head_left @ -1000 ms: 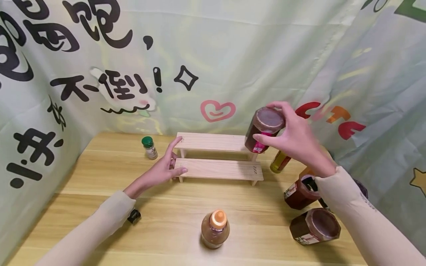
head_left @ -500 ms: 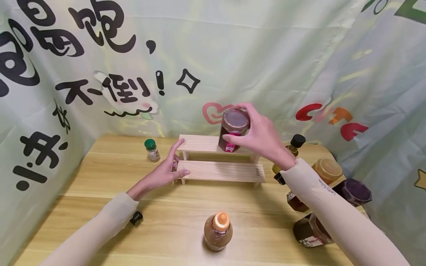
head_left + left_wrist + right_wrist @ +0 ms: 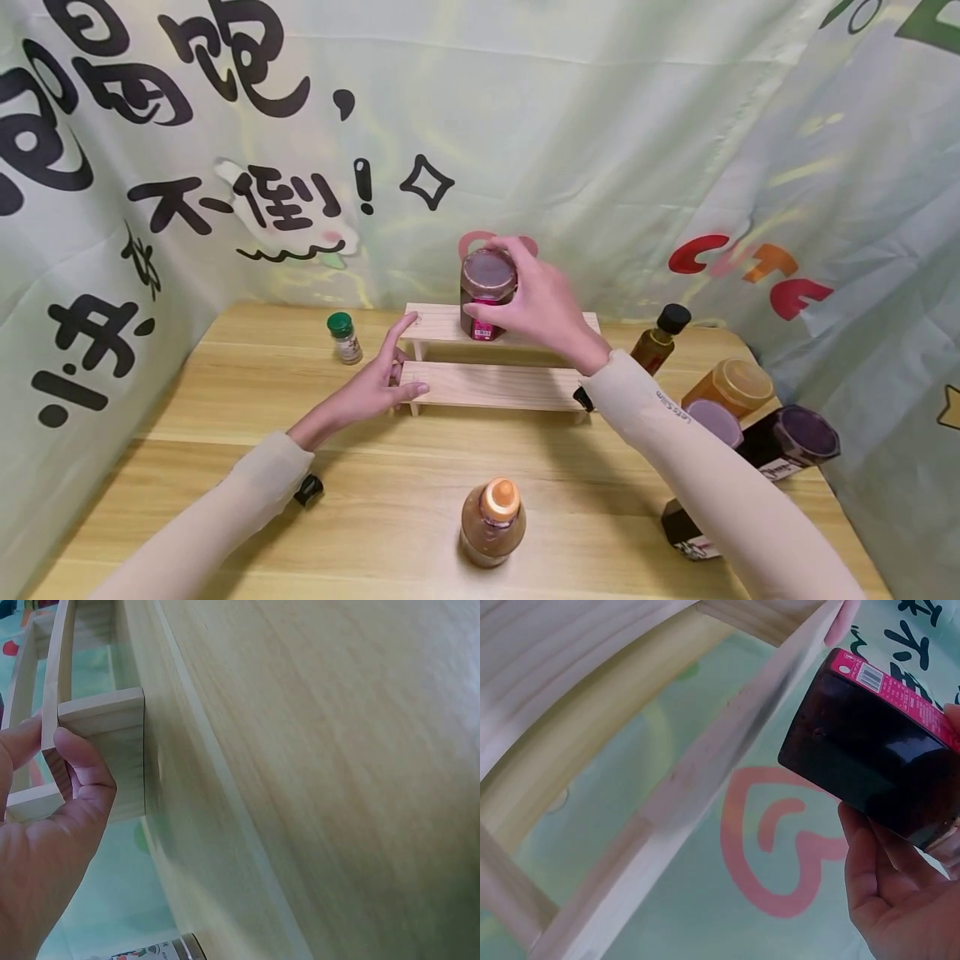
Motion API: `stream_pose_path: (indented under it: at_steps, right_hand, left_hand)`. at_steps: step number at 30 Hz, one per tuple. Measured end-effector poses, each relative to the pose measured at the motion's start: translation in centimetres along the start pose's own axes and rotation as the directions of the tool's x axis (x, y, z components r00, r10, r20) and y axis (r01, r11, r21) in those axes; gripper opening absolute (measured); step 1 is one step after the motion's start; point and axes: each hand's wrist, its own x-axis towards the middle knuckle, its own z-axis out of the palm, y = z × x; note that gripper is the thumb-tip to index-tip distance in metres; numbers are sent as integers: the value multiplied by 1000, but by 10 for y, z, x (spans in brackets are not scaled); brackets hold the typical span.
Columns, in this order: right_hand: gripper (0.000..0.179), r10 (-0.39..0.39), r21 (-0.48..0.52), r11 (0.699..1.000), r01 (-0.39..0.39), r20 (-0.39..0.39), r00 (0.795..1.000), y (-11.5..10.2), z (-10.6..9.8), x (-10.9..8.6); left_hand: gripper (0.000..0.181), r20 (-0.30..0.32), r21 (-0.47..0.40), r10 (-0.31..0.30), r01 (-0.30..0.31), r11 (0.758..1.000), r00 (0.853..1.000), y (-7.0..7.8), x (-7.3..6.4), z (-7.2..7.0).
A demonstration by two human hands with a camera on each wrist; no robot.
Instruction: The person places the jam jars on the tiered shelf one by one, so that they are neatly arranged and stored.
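left hand (image 3: 377, 379): gripping two-tier wooden rack (image 3: 498, 385) by its left end | right hand (image 3: 542, 304): clamped round dark pink-labelled jar (image 3: 487, 279), just above upper tier (image 3: 441, 318)

From my head, the camera looks forward and down across the table (image 3: 375, 487). My left wrist view, tilted, closely faces the stepped wooden rack (image 3: 116, 754); my right looks past the nearby dark jar (image 3: 862, 742) toward the curtain (image 3: 697, 900). All three share the rack.
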Motion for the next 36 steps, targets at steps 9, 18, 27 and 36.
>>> stream_pose_path:
  at_steps: [9,18,27,36]
  right_hand:
    - [80,-4,29,1000,3,25,1000,3,15,6]
    - [82,-3,43,999,1,56,998,5,16,12]
    - [83,-11,50,999,7,83,996,6,15,12]
    - [105,71,102,991,-88,160,985,-2,3,4]
  left_hand:
    - [117,-14,37,4,-4,999,1000,1,-1,0]
    - [116,-6,59,12,-12,998,1000,2,0,-1]
    - [117,-4,44,-1,2,999,1000,1,0,0]
    - [118,-16,44,3,-2,999,1000,3,0,-1]
